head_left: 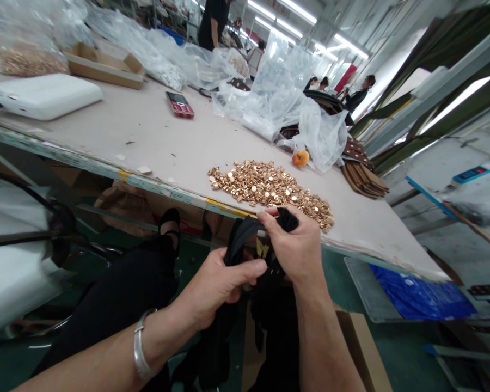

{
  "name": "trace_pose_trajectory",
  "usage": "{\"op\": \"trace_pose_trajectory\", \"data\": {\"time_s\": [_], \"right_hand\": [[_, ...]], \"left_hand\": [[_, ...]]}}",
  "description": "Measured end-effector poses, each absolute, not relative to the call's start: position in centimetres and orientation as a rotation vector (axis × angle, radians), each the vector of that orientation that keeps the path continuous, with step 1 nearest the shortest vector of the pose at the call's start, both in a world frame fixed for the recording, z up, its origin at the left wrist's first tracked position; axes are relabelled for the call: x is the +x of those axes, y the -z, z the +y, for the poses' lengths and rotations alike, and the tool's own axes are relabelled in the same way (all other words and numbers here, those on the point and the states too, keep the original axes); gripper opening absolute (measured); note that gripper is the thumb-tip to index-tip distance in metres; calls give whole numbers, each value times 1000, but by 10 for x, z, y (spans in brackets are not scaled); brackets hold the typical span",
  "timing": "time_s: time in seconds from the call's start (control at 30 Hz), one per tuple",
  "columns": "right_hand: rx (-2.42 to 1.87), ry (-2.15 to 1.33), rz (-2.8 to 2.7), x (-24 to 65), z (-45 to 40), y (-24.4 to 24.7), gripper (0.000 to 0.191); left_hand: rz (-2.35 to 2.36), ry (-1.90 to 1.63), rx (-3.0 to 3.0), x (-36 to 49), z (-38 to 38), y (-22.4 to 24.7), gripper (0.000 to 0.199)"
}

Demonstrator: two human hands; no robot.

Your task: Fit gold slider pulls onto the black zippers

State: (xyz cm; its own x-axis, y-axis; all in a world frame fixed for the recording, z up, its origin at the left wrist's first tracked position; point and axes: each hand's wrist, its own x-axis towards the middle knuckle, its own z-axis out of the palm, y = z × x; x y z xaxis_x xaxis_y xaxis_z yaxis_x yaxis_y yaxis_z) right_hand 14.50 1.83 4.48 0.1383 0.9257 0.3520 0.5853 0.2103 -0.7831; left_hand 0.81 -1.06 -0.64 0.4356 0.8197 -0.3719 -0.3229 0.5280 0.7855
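Just off the table's front edge, my left hand (218, 280) and my right hand (300, 247) both grip a piece of black fabric (237, 239). My left thumb presses along its near side, with the fingers curled behind. A bunched part of the fabric sits between my right thumb and fingers. A small yellowish patch (262, 247) shows in the gap between the hands; what it is I cannot tell. Right beyond my hands lies a heap of small gold-coloured metal pieces (269, 182).
On the table (147, 141) are a red phone (180, 104), a white device (44, 95), a cardboard tray (104, 65), clear plastic bags (265, 111), an orange-coloured fruit (300, 158) and stacked brown pieces (365, 179). An open carton (361, 348) stands below right. People are in the background.
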Motion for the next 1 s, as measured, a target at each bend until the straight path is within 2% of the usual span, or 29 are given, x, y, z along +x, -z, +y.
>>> {"op": "trace_pose_trajectory", "data": {"time_s": [0.2, 0.3, 0.4, 0.53, 0.63, 0.77, 0.87, 1.0], "right_hand": [[-1742, 38, -1922, 133, 44, -50, 5], [-1852, 176, -1992, 130, 52, -49, 12], [-1766, 223, -1994, 133, 43, -50, 16], [-1561, -36, -1772, 145, 9, -53, 6], [-1497, -374, -1592, 152, -22, -50, 10], [-1497, -758, -1401, 154, -48, -32, 14], [-1467, -861, -1311, 152, -53, -20, 15], [-1452, -859, -1283, 146, -48, -15, 15]], "left_hand": [[777, -885, 565, -1, -4, 8, 32], [725, -887, 515, -3, -1, 5, 30], [678, -886, 483, -5, 0, 3, 28], [640, -873, 480, -7, 1, 4, 28], [632, -872, 461, -7, 0, 5, 28], [601, -842, 384, -7, 0, 3, 45], [574, -837, 363, -6, -1, 2, 56], [557, -847, 363, -7, -2, 4, 61]]}}
